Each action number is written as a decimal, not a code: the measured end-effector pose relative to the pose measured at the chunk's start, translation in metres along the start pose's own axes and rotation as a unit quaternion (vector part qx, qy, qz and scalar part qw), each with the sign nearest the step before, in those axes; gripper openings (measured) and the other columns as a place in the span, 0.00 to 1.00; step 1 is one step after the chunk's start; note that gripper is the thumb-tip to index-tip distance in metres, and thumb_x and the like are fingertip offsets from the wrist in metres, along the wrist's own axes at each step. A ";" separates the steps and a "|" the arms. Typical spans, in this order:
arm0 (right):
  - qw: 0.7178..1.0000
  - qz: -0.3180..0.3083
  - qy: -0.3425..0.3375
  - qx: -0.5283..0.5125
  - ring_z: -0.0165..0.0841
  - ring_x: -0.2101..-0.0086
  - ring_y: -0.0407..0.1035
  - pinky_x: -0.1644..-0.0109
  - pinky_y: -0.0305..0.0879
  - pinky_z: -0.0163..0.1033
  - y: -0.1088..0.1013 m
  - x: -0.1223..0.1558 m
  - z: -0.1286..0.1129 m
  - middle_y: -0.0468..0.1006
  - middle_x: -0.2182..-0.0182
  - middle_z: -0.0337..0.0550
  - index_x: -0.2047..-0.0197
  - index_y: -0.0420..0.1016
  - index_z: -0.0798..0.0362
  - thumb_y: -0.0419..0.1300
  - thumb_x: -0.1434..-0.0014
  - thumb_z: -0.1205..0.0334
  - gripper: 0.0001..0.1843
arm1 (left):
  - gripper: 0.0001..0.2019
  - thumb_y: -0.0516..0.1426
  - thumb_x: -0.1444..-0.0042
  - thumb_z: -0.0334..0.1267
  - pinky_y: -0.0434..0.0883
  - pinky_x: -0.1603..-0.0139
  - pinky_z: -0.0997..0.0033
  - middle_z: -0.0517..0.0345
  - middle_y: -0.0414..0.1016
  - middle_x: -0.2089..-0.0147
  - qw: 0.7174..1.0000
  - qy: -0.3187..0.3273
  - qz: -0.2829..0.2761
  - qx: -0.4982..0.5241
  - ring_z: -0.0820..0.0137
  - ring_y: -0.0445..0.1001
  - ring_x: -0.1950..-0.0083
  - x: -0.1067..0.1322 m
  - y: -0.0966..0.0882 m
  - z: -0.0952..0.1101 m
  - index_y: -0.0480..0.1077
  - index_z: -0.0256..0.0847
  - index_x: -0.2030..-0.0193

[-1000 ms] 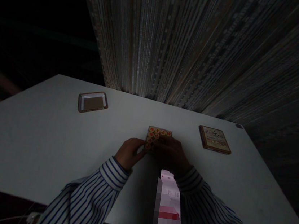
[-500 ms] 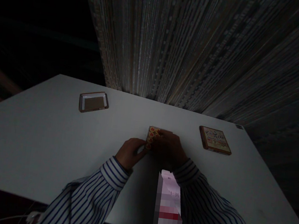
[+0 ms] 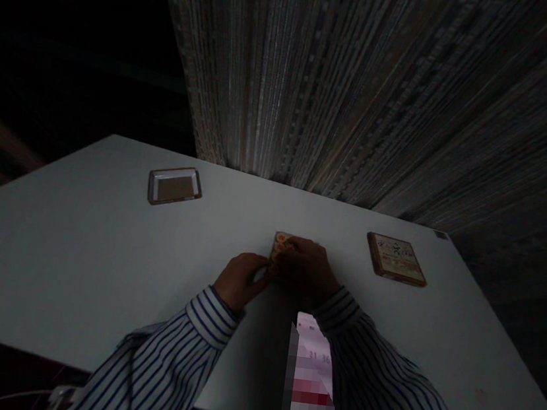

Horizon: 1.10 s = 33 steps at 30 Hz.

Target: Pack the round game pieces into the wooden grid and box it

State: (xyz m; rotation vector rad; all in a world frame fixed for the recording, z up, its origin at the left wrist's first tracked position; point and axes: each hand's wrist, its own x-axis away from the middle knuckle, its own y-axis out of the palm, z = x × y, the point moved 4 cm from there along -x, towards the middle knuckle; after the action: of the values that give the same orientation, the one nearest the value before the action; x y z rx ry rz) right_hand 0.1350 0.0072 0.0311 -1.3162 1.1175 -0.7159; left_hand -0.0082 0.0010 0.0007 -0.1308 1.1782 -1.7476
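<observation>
In the middle of the white table (image 3: 183,287), a small tray of round Chinese chess pieces (image 3: 281,238) with red marks lies between my hands. My left hand (image 3: 238,282) pinches the tray's near left corner between thumb and fingers. Bent over the pieces from the right, my right hand (image 3: 312,267) has its fingertips curled down onto them. It covers most of the tray, and whether a piece is between its fingers is hidden.
At the back left lies an open box half (image 3: 176,189) with a pale rim. A closed box with a printed lid (image 3: 399,257) is on the right. Below my right wrist is a lit phone (image 3: 315,350), partly pixelated. A string curtain (image 3: 276,99) hangs behind the table's far edge.
My right fingers have shifted slightly left over the pieces and now cover more of them. My left hand keeps its place at the corner. The whole view has shifted a little.
</observation>
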 end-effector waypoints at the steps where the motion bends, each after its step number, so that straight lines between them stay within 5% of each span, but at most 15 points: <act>1: 1.000 -0.001 0.001 -0.002 0.38 0.57 0.65 0.55 0.58 0.43 0.000 0.000 0.000 0.72 0.54 0.48 0.62 0.75 0.51 0.57 0.45 0.56 0.11 | 0.11 0.56 0.49 0.36 0.70 0.57 0.60 0.50 0.77 0.60 1.000 -0.001 0.000 -0.002 0.63 0.73 0.58 0.000 0.000 0.000 0.70 0.37 0.58; 15: 0.999 0.033 0.018 -0.014 0.39 0.57 0.67 0.54 0.61 0.44 -0.008 0.003 0.006 0.73 0.55 0.49 0.61 0.75 0.52 0.58 0.47 0.57 0.11 | 0.11 0.56 0.49 0.36 0.70 0.58 0.60 0.49 0.77 0.61 1.000 0.002 0.003 0.003 0.63 0.74 0.59 -0.001 -0.001 0.001 0.70 0.36 0.58; 23: 0.982 0.160 0.054 -0.082 0.37 0.57 0.68 0.55 0.68 0.45 -0.008 0.058 0.038 0.74 0.58 0.51 0.56 0.71 0.55 0.51 0.41 0.60 0.14 | 0.12 0.56 0.48 0.36 0.71 0.58 0.61 0.48 0.77 0.61 1.000 -0.006 -0.005 -0.007 0.63 0.74 0.59 0.001 0.000 -0.002 0.70 0.35 0.57; 27: 0.989 0.125 0.016 -0.081 0.38 0.59 0.70 0.57 0.70 0.44 -0.002 0.076 0.033 0.75 0.59 0.50 0.58 0.72 0.52 0.50 0.42 0.62 0.12 | 0.12 0.55 0.48 0.38 0.71 0.57 0.61 0.49 0.77 0.61 1.000 -0.016 -0.011 -0.012 0.64 0.74 0.58 0.002 0.002 -0.004 0.71 0.37 0.58; 33: 0.979 0.102 0.050 -0.168 0.36 0.62 0.72 0.62 0.72 0.41 -0.005 0.079 0.030 0.77 0.62 0.46 0.56 0.70 0.51 0.51 0.44 0.64 0.13 | 0.11 0.55 0.48 0.37 0.70 0.57 0.62 0.50 0.77 0.61 0.999 -0.019 -0.019 -0.020 0.64 0.74 0.58 0.003 0.003 -0.004 0.71 0.37 0.58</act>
State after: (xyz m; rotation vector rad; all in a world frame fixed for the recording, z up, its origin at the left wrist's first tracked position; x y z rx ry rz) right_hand 0.1908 -0.0543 0.0148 -1.4304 1.4788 -0.4563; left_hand -0.0097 0.0016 -0.0047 -0.2088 1.1900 -1.7477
